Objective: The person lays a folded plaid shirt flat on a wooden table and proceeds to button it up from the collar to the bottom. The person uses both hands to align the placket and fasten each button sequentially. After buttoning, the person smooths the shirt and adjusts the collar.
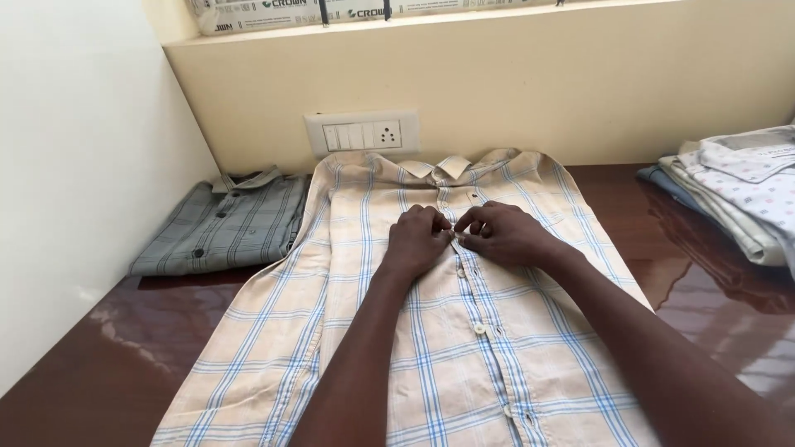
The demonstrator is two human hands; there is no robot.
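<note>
1. The checked shirt [431,331] lies flat under both hands, its button line running straight away from the person.
2. The left hand [416,238] and right hand [503,234] pinch that line, fingertips almost touching.
3. A grey shirt [224,228] lies far left.

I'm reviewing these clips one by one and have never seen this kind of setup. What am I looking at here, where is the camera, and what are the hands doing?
There is no machine here: a person works with two bare hands, filmed by a single camera worn on their head, looking down. On the dark glossy table lies a cream shirt with blue checks, spread flat, collar toward the wall. The left hand and right hand meet at the shirt's button strip, fingertips pinching the fabric around a button near the chest. A folded grey checked shirt lies to the left, and a pile of light folded clothes to the right. A switch plate with a socket sits on the wall behind.
</note>
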